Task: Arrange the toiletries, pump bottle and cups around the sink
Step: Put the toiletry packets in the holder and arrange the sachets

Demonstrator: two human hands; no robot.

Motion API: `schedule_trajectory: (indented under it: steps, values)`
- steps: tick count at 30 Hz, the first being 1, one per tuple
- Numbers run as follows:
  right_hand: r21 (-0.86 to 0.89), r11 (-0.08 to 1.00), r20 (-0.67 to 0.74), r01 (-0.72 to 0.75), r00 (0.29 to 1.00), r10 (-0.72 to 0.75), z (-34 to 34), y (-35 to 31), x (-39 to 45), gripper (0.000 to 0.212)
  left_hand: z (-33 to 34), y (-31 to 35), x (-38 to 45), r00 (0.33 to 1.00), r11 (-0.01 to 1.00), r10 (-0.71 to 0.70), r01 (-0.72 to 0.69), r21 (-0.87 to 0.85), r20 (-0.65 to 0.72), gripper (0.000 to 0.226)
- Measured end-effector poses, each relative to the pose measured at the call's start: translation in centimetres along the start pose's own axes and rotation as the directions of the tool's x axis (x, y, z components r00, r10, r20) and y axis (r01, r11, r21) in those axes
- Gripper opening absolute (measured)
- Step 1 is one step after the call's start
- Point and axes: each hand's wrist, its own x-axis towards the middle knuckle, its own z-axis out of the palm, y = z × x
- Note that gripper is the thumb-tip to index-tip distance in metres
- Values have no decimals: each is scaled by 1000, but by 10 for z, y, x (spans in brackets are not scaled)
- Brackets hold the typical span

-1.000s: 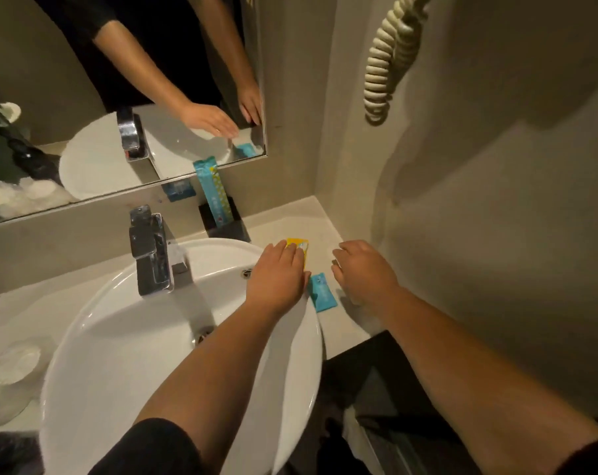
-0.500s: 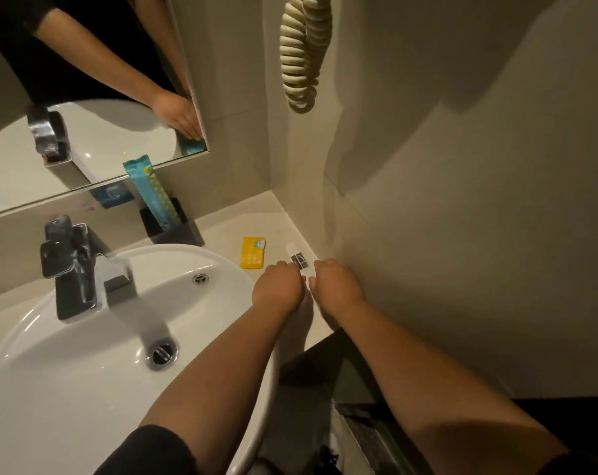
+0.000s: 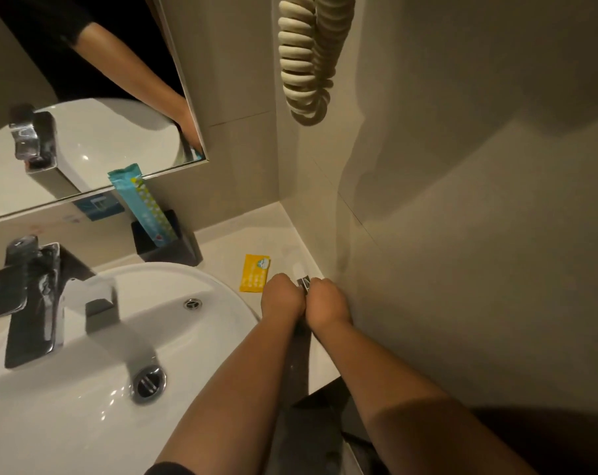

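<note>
My left hand [image 3: 283, 298] and my right hand [image 3: 326, 305] are side by side on the counter [image 3: 277, 234], close to the right wall. Their curled fingers pinch a small white packet with a black print [image 3: 303, 282] between them; most of it is hidden. A yellow sachet [image 3: 254, 273] lies flat just left of my left hand. A long teal packet [image 3: 143, 207] stands tilted in a black square holder [image 3: 169, 246] at the back, under the mirror. No pump bottle or cups are in view.
The white round basin [image 3: 85, 389] with a chrome tap [image 3: 26, 299] fills the lower left. A mirror [image 3: 85, 125] hangs behind it. A coiled cream cord [image 3: 306, 60] hangs on the right wall. The counter ends just behind my right forearm.
Both hands left the yellow and blue sachets, moved right toward the wall and closed together on the small white packet. The blue sachet is out of sight. The view swung right.
</note>
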Motion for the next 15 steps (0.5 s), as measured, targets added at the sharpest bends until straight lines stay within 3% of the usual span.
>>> schedule_trajectory:
  steps: [3,8,15]
  values:
    - [53,997,24,-56,998,55,1,-2,5,18,-1,0,8,998,999,-45,45,-3,48,12]
    - [227,957,120,-178,981,154,2,2,15,17,0,-3,18,990,994,-103,106,-27,91,16]
    - [460,867,178,-190,977,120,10,10,20,13,-3,-8,29,983,985,-125,139,-100,136,18]
